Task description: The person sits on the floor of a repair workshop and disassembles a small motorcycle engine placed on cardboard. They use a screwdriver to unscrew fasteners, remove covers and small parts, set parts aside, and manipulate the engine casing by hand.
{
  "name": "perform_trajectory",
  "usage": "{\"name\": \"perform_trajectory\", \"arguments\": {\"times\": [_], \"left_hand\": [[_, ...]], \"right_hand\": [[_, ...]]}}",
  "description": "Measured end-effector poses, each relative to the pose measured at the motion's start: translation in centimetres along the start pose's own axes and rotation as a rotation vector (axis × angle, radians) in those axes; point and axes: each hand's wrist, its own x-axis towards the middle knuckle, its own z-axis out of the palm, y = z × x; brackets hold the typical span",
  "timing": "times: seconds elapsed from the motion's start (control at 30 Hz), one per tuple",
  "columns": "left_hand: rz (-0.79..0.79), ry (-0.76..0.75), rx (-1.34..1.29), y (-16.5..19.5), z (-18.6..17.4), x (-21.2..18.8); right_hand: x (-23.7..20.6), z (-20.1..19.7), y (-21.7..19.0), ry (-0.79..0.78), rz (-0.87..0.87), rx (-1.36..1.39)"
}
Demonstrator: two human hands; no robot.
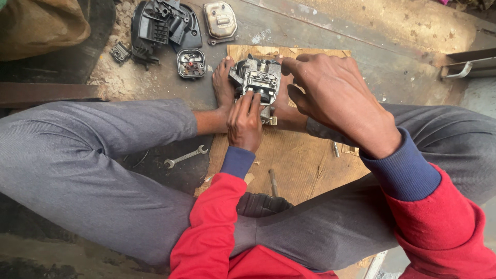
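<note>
While the person sits cross-legged, both hands work at centre frame: left hand [245, 122] comes up from below, fingers extended and pressed together on the front face of the metal engine part [257, 80]; can't tell if it grips anything. Right hand [336, 98] sits to the right and slightly above, fingers curled loosely, index tip touching the part's upper right edge, no clear pinch. The part stands between the two bare feet [223, 82], braced there, just above the left fingertips, on a cardboard sheet [299, 160]. On the cardboard lower down: a short metal rod [273, 182] and a small bolt [336, 149]. Left of the cardboard, on the ground: an open-end spanner [185, 156]. Upper left: a black plastic housing [164, 25], a small round-cornered cover [191, 63], and a silver metal cover [220, 20].
</note>
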Motion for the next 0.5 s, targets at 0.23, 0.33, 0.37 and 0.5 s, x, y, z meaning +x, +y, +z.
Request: {"name": "perform_trajectory", "arguments": {"times": [0.23, 0.33, 0.37, 0.5], "left_hand": [[-0.003, -0.064, 0.023, 0.3, -0.93, 1.01], [-0.012, -0.026, -0.005, 0.71, -0.62, 0.85], [-0.007, -0.02, -0.011, 0.8, -0.49, 0.74], [0.013, -0.008, -0.002, 0.81, -0.26, 0.53]], "right_hand": [[-0.38, 0.46, 0.37, -0.029, -0.006, -0.011], [-0.33, 0.78, 0.49, -0.038, -0.01, -0.036], [-0.35, 0.87, 0.54, -0.028, -0.019, -0.035], [-0.51, 1.01, 0.67, -0.025, -0.025, -0.039]]}}
